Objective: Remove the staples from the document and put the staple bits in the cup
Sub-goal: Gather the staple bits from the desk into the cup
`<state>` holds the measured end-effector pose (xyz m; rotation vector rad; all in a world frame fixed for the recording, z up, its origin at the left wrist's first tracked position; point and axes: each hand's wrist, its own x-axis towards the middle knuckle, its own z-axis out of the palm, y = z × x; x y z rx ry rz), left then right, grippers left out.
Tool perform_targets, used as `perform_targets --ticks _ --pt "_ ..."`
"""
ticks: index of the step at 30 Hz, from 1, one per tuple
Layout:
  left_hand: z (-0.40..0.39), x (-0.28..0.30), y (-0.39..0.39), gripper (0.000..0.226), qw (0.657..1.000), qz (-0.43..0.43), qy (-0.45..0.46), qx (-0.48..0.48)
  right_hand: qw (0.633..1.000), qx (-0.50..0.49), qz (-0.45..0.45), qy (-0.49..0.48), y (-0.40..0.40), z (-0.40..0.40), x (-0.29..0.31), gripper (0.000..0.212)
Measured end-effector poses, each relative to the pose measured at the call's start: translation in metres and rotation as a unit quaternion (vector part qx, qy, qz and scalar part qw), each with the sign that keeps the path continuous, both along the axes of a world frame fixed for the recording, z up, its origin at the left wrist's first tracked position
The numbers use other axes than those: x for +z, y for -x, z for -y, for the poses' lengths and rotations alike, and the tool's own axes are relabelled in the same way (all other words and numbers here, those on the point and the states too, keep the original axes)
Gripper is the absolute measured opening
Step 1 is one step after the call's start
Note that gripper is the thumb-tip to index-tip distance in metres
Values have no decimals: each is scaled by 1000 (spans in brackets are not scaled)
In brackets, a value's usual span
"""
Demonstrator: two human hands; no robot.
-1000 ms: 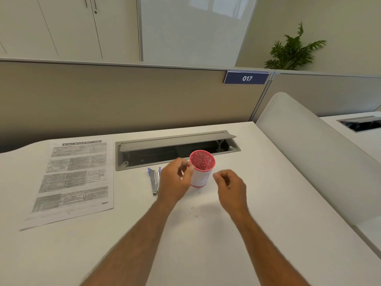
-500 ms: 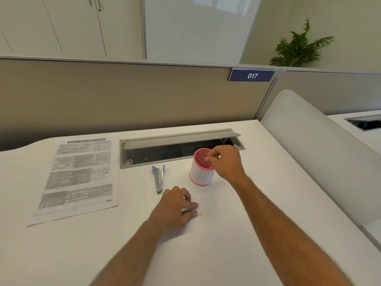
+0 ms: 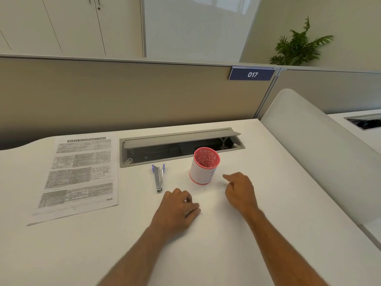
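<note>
Two staple bits (image 3: 203,214) lie on the table (image 3: 268,223) beside the left hand (image 3: 177,209), whose fingers (image 3: 192,208) curl, grasping nothing certain. Right hand (image 3: 240,191) is loosely curled near the cup (image 3: 204,168). Risk: tiny bits slip when pinched.

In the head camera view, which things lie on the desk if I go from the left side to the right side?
document → staple remover → left hand → cup → right hand
</note>
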<state>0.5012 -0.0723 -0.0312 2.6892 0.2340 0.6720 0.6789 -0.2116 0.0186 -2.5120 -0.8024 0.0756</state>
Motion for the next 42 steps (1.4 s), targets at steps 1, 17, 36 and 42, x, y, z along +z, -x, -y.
perform_targets --ticks 1,17,36,42 --pt "3 1 1 21 1000 0 -13 0 998 23 23 48 2 3 -8 46" --pt "22 3 12 24 998 -6 -55 -27 978 171 122 11 33 11 -34 53" --pt "19 5 14 22 996 -54 62 -16 975 202 92 -20 59 42 -41 39" --pt "14 2 8 36 989 -50 140 4 982 173 61 -41 68 36 -43 32"
